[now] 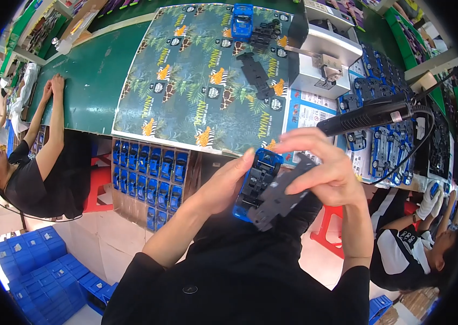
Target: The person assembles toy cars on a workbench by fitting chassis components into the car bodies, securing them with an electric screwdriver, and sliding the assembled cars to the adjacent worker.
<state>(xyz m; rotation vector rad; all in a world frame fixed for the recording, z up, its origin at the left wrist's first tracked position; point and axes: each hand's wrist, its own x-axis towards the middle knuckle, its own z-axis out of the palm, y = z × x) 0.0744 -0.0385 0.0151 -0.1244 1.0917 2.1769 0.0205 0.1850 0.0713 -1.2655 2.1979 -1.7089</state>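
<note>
In front of my lap, my left hand (219, 187) grips a blue toy car body (238, 212), turned over so its dark inside shows. My right hand (329, 172) pinches a flat black toy car chassis (279, 196) between thumb and fingers. The chassis is tilted and overlaps the lower right of the body; whether the two touch cannot be made out. Farther off on the patterned sheet (185, 86) stand another blue car body (242, 23), a black interior part (265, 36) and a second black chassis (256, 76).
A black electric screwdriver (367, 112) with a cable hangs right of my hands, near a silver machine (324, 59). Rows of upturned blue cars (388, 146) lie beyond it. At left, a carton (131, 208) holds several blue cars. People sit on both sides; blue bins (39, 265) stand lower left.
</note>
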